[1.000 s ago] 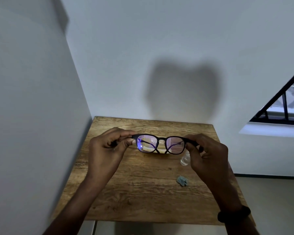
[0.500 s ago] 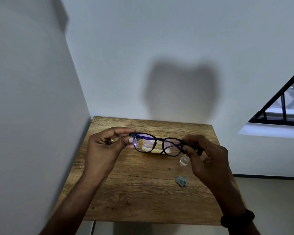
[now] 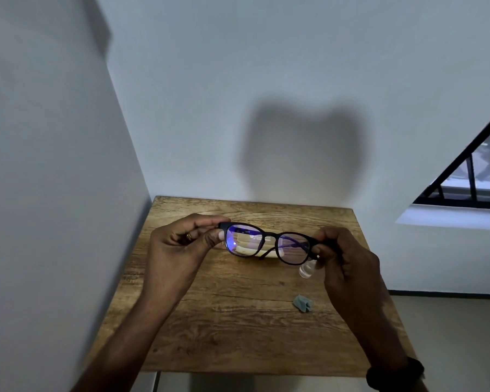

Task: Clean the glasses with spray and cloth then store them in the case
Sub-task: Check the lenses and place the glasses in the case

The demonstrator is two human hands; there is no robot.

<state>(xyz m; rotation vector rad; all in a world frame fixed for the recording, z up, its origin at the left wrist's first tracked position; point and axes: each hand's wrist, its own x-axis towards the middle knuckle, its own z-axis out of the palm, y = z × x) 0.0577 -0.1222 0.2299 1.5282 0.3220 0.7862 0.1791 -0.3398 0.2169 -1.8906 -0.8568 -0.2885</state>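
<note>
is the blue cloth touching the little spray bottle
Apart. The head view shows a strip of bare table between the cloth and the spray bottle.

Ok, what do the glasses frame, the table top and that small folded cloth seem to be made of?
The glasses: frame looks like matte black plastic, smooth and thick-rimmed; lenses are clear with a blue-violet sheen, likely a coating. The table: wood grain with knots, dull finish; solid or laminate can't be told. The cloth: soft grey-blue fabric, creased, probably microfibre.
</note>
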